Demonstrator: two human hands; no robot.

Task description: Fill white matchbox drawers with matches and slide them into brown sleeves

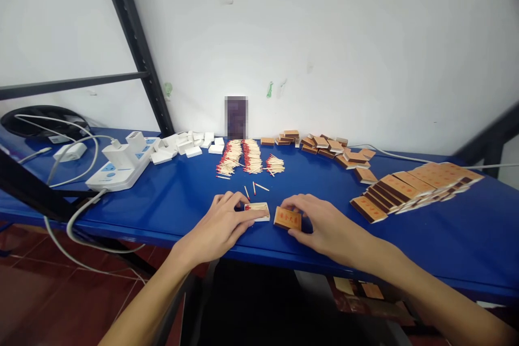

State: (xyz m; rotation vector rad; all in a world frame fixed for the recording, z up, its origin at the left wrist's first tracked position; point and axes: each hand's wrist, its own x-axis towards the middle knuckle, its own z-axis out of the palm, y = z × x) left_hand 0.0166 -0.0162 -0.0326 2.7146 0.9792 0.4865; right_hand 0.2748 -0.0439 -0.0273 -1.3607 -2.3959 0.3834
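Observation:
My left hand [225, 220] grips a small white matchbox tray [263, 218] that has matches lying in it, near the front edge of the blue table. Just right of it, my right hand [314, 219] holds an orange and brown matchbox sleeve [287, 218] between thumb and fingers. A small gap separates tray and sleeve. Behind the tray lie a few loose matches [254, 188]. Farther back are two long heaps of red-tipped matches [252, 157] and a smaller match heap [275, 164] to their right.
White matchbox trays [184, 145] are piled at back left, beside a power strip [121, 165] with cables. Matchboxes [324, 146] are heaped at back right. Flat rows of orange sleeves [413, 186] lie on the right. A black metal post [138, 43] rises at left.

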